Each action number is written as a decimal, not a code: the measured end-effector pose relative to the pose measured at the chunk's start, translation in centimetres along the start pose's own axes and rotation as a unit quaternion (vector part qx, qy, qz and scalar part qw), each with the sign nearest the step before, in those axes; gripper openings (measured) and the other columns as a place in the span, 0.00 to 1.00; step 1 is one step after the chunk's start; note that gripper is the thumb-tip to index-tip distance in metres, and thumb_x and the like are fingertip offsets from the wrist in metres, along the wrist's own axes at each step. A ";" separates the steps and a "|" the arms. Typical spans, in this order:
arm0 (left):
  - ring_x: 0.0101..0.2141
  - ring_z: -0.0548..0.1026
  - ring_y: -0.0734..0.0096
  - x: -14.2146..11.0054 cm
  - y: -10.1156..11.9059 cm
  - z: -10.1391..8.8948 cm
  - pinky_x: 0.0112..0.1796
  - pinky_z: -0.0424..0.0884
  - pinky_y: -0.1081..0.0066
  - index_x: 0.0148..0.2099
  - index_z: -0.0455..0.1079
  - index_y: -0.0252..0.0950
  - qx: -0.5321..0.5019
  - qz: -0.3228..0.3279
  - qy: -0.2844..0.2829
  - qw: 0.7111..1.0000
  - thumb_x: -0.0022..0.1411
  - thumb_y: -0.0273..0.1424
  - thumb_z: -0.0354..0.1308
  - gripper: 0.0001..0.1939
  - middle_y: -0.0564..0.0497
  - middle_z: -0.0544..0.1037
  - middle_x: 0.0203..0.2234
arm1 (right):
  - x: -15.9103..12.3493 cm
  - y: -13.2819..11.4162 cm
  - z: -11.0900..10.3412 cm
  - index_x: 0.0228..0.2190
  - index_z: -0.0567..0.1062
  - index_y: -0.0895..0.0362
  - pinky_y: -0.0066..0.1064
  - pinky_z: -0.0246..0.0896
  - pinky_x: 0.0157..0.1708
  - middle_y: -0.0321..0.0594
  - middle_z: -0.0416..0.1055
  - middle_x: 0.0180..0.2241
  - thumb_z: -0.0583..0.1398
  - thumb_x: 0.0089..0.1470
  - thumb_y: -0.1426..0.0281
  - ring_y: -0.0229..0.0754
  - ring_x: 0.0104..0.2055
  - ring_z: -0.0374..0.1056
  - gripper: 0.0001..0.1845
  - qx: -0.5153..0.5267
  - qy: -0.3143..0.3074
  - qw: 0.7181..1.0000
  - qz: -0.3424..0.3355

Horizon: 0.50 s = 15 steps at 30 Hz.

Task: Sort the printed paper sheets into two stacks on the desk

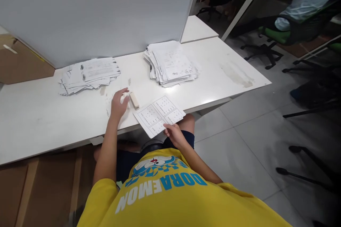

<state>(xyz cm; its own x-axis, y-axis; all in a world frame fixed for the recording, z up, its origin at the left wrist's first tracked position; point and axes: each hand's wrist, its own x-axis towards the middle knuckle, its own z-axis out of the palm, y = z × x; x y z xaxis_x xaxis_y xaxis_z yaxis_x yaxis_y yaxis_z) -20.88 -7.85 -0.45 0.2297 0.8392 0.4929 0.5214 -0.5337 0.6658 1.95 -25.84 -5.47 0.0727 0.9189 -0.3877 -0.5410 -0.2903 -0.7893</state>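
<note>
My right hand [174, 135] pinches the near edge of a white paper sheet [154, 117] printed with several boxed sections. The sheet is tilted, partly over the table's front edge and partly over my lap. My left hand [119, 103] is just above the table, its fingers apart and curved, with nothing visible in them. Right beside its fingertips lies a small cream-coloured stapler [134, 100], apart from the hand. The stapler's near end almost meets the sheet's far corner.
Behind my hands are two paper stacks, a spread-out left stack [93, 74] and a taller right stack [172, 62]. A grey partition [106, 14] borders the white table [39, 120] at the back. A cardboard box [23, 60] stands left. Another person [301, 7] sits at the far right.
</note>
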 end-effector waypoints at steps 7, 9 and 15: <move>0.62 0.63 0.58 -0.9 -0.3 2.2 0.62 0.58 0.52 0.53 0.73 0.41 -0.006 0.040 -0.139 0.989 0.67 0.41 0.50 0.18 0.47 0.75 0.54 | 0.0 0.9 0.4 0.12 0.69 0.56 0.29 0.52 0.18 0.32 0.59 0.10 0.67 0.43 0.64 0.31 0.14 0.49 0.17 0.031 0.031 0.999 -0.009; 0.62 0.63 0.59 -1.0 -0.3 2.2 0.62 0.58 0.52 0.51 0.74 0.41 -0.006 0.040 -0.138 0.990 0.67 0.40 0.50 0.17 0.48 0.75 0.54 | -0.1 1.4 0.3 0.13 0.69 0.56 0.30 0.51 0.19 0.31 0.58 0.09 0.66 0.44 0.63 0.31 0.14 0.49 0.17 0.034 0.033 0.999 -0.011; 0.63 0.62 0.58 -1.1 -0.4 2.2 0.62 0.58 0.52 0.51 0.74 0.40 -0.017 0.035 -0.142 0.989 0.68 0.40 0.50 0.17 0.46 0.75 0.54 | -0.9 2.1 0.8 0.09 0.63 0.54 0.30 0.50 0.19 0.31 0.54 0.09 0.65 0.45 0.63 0.32 0.14 0.49 0.22 0.029 0.065 0.997 -0.041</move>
<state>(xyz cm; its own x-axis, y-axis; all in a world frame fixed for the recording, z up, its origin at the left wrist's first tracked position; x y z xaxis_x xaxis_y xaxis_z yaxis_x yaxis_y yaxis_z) -19.54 -8.34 -2.50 0.4881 0.7929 0.3648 0.4693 -0.5908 0.6562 0.07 -27.08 -6.35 0.2243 0.8954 -0.3847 -0.5763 -0.1965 -0.7933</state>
